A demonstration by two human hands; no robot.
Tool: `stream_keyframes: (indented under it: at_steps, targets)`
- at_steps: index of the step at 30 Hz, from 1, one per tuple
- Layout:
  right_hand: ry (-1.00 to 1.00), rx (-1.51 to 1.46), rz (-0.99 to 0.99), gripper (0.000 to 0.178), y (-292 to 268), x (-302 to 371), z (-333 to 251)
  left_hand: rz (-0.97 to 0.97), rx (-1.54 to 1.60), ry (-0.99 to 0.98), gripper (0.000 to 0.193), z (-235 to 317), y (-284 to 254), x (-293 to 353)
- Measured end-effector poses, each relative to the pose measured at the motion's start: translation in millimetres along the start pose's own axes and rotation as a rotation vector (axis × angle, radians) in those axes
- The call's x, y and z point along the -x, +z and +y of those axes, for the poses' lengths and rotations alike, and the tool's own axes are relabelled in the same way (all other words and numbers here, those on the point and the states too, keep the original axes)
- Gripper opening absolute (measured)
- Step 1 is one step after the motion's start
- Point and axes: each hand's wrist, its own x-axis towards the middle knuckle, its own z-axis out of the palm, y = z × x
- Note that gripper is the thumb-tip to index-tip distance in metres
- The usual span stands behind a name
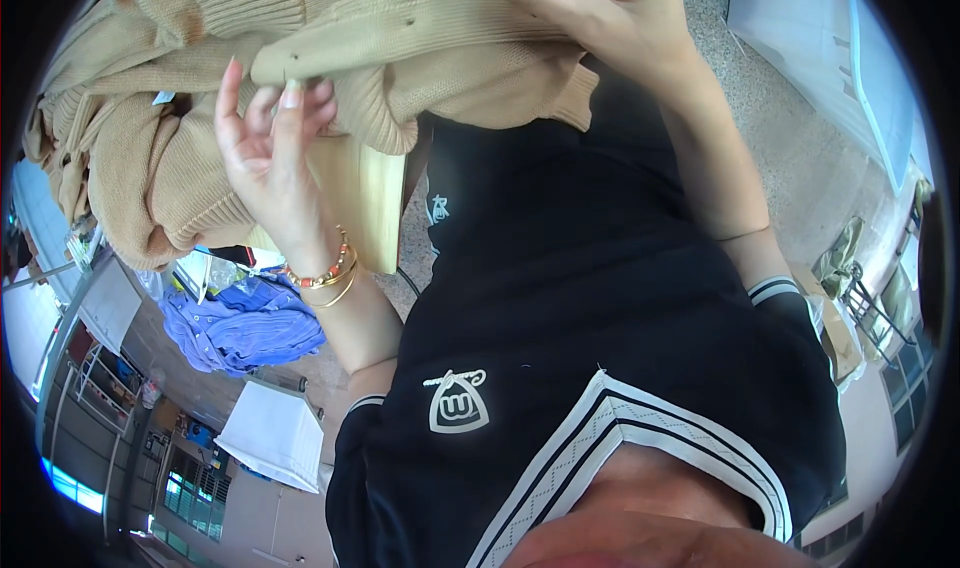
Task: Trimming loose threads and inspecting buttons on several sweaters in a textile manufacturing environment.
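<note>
A tan knitted cardigan (450,73) is spread across the top of the view, its ribbed button band running from left to upper right with small dark holes along it. My left hand (275,153) is at the band's rounded left end. Its index finger points up, while the thumb tip meets the lower edge and the other fingers curl close by. Whatever is pinched there is too small to tell. At the upper right, my right hand (625,18) grips the band, its thumb, tipped with a tan cover, lying along the cloth. Its other fingers are mostly cut off by the frame.
More tan knitwear (150,168) is heaped on the left, over a pale wooden board (375,203). Below it lies a pile of blue-violet clothing (240,318). A white-covered item (272,433) stands lower left. On the right is a large translucent bin (840,58).
</note>
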Motion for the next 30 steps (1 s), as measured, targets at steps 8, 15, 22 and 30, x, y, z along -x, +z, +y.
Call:
stream_keyframes:
  at_steps: [8,15,22,30]
  targets:
    - [0.040,0.172,-0.045,0.025,-11,26,8,0.103,-0.488,0.478,0.033,11,16,10]
    - [-0.078,0.379,-0.052,0.028,-5,32,9,-0.158,-0.699,0.640,0.028,9,55,10]
    - [-0.335,0.859,-0.001,0.023,8,28,17,-0.121,-0.733,0.543,0.038,2,48,8]
    - [-0.165,0.724,-0.068,0.016,19,22,1,-0.123,-0.762,0.574,0.039,-1,46,7]
